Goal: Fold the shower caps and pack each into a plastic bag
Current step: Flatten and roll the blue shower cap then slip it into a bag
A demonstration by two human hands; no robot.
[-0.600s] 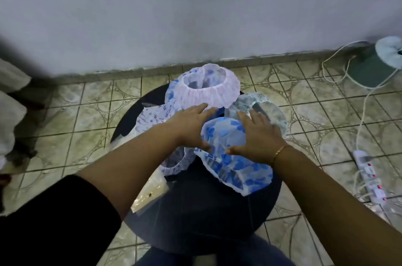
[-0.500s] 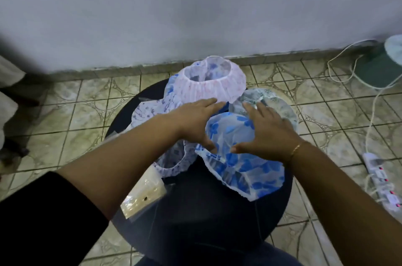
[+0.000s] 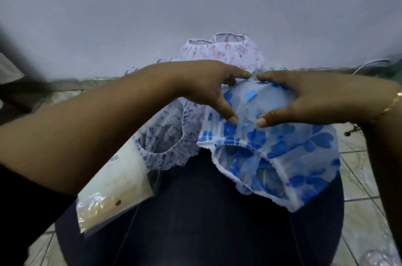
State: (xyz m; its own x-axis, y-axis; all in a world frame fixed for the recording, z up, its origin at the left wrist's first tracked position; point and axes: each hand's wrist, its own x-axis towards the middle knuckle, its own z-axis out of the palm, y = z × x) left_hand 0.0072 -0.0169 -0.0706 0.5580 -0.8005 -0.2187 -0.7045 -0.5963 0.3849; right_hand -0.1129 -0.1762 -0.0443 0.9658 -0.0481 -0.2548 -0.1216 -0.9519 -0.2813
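Note:
A translucent shower cap with blue flowers (image 3: 293, 156) lies on the right of a round dark table (image 3: 195, 226), its frilled elastic edge facing me. My left hand (image 3: 204, 85) and my right hand (image 3: 304, 98) hold its far part, forefinger tips nearly touching at the top and thumbs close together lower down, with the plastic bunched between them. A white cap with small dark-blue print (image 3: 167, 141) sits left of it. A pink-printed cap (image 3: 228, 52) stands puffed up behind my hands. A clear plastic bag (image 3: 113, 191) lies under my left forearm.
A grey wall rises close behind the table. Tiled floor (image 3: 359, 211) shows around it. A white cable (image 3: 369, 63) runs along the floor at the far right. More crinkled clear plastic (image 3: 378, 259) lies at the bottom right corner.
The view has dropped much closer to the table. My hands went from lying flat on the blue-flowered cap to holding its far part between forefingers and thumbs, fingertips drawn together.

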